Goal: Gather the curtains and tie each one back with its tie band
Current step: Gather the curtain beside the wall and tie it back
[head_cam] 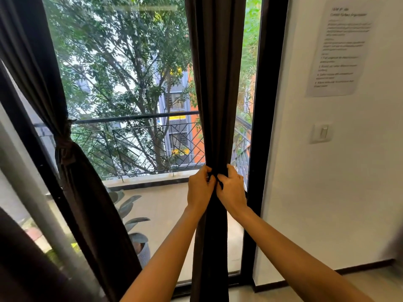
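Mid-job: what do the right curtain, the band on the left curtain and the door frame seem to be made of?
By look: right curtain, dark matte cloth, falling in soft folds and bunching where the left hand and right hand grip it; band, similar brownish cloth, wrapped tight round the left curtain; door frame, smooth black, probably painted metal.

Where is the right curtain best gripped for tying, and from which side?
Grip the right curtain at its waist, where left hand and right hand pinch it, from the front, one per edge: it hangs as a slim vertical bundle.
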Demonstrator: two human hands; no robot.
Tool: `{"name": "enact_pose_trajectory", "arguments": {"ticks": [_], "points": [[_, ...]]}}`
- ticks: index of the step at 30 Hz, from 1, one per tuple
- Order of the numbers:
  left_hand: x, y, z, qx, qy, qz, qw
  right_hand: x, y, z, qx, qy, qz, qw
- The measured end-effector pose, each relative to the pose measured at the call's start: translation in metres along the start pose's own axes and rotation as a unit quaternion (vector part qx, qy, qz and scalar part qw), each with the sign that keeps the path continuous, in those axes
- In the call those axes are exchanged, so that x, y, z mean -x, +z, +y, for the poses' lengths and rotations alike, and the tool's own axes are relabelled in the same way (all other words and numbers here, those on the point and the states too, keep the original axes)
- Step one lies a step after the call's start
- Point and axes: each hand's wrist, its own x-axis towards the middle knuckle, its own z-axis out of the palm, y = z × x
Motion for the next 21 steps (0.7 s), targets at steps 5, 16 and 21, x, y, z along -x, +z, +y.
{"name": "enact_pose_trajectory", "arguments": {"ticks": [5,16,21], "points": [[-0.001,-0.002,-0.004,-0.002,0.004,-0.006,1.0,-0.002,0.004,0.002,0.001,0.019,-0.007,1.0],[0.001,0.005,0.001,-0.009,0.006,0.006,1.0,-0.001,0.0,0.0,0.031,0.076,-0.021,0.996],[0.002,0.005,0.002,-0.01,0.003,0.012,1.0,-0.003,-0.005,0.01,0.106,0.089,0.014,0.99]]}}
